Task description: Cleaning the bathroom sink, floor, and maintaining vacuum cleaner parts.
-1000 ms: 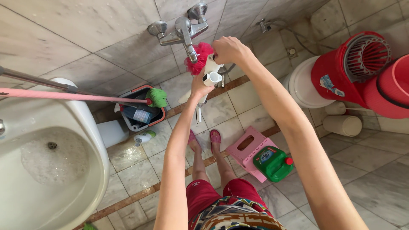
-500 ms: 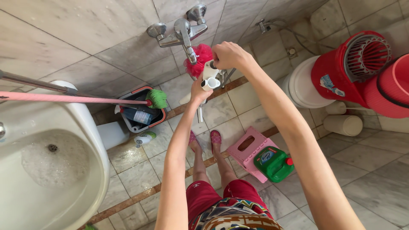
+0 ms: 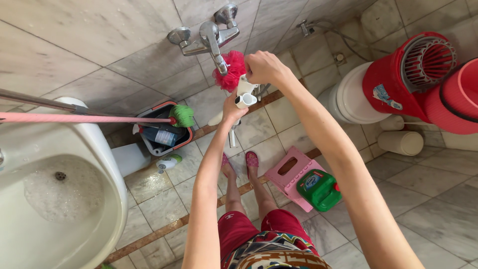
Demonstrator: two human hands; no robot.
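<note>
While raised beneath the wall tap [image 3: 211, 35], left hand [image 3: 231, 107] fingers clamp a white holder [image 3: 244, 92]; right hand [image 3: 264, 67] fingers pinch its top beside a pink brush [image 3: 230, 70].

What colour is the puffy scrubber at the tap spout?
The puffy scrubber is bright pink-red; the head view shows it, beside the right hand.

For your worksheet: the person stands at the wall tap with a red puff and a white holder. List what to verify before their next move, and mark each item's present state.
1. Left hand grips the white holder from below: ok.
2. Right hand is on the holder's top, beside the red puff: ok.
3. Puff sits right under the tap spout: ok.
4. Water running from the tap: cannot tell.
5. Floor behind the feet is free: not ok; a pink stool with a green jug stands close.
6. Mop handle lies across the sink, away from both arms: ok.
</note>
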